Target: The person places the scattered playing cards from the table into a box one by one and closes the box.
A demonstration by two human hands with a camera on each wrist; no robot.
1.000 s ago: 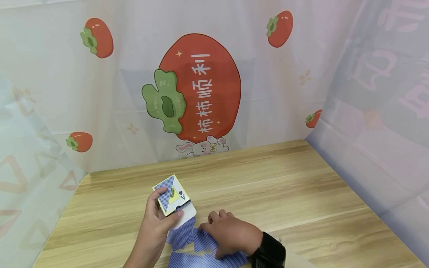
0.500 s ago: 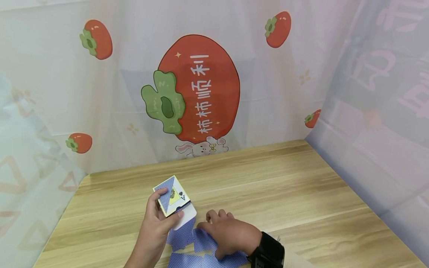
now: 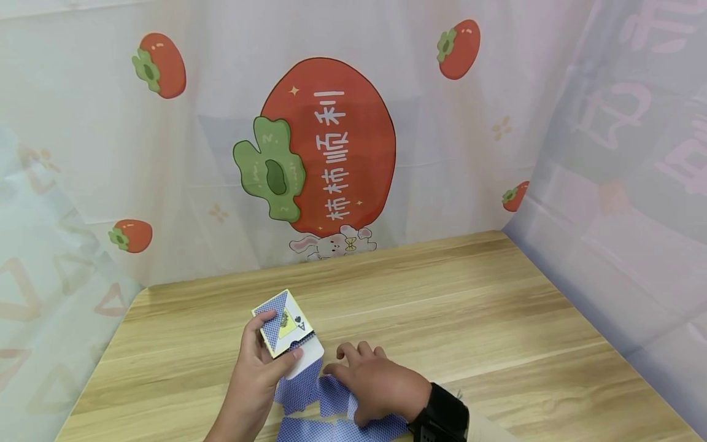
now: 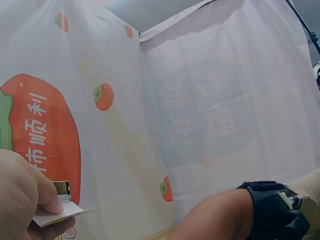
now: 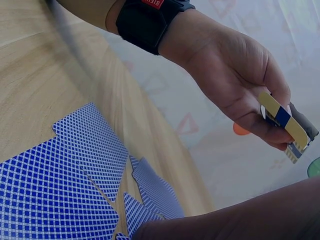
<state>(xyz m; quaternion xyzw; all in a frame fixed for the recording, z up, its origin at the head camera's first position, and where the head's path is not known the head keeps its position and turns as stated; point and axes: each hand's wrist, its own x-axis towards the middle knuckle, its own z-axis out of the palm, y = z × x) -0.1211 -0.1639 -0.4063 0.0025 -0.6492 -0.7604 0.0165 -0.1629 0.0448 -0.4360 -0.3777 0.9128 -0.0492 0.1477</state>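
The left hand (image 3: pixel 254 365) is curled round a yellow-edged, blue-and-white, ace-printed box (image 3: pixel 286 324), flap (image 3: pixel 307 357) open, above the table (image 3: pixel 442 307), near left. The right hand's (image 3: pixel 381 383) fingers bend over blue-checked cards (image 3: pixel 315 430); their grip I cannot tell.

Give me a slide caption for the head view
Left hand holding an open card box; right hand touching blue-patterned cards on the table.
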